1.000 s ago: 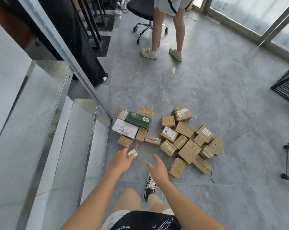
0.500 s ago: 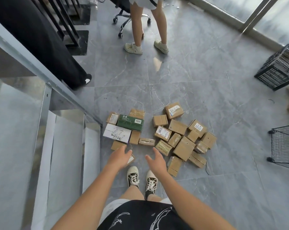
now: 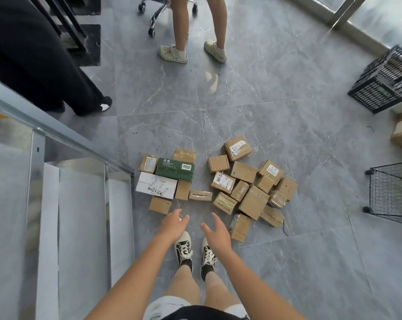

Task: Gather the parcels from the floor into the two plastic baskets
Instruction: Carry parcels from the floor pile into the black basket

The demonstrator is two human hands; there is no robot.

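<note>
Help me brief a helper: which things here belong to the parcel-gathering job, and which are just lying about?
Job: parcels on the floor, black plastic basket, left hand, right hand.

Lying about: office chair, staircase, wire rack, two bystanders' legs.

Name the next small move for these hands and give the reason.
Probably lower the left hand onto the small brown parcel just ahead of it and grip it. Both hands hold nothing, the right hand included, and that parcel lies nearest, at the pile's edge.

Both feet now together, hands [image 3: 195, 226] drawn back from parcels [image 3: 218, 185]
</note>
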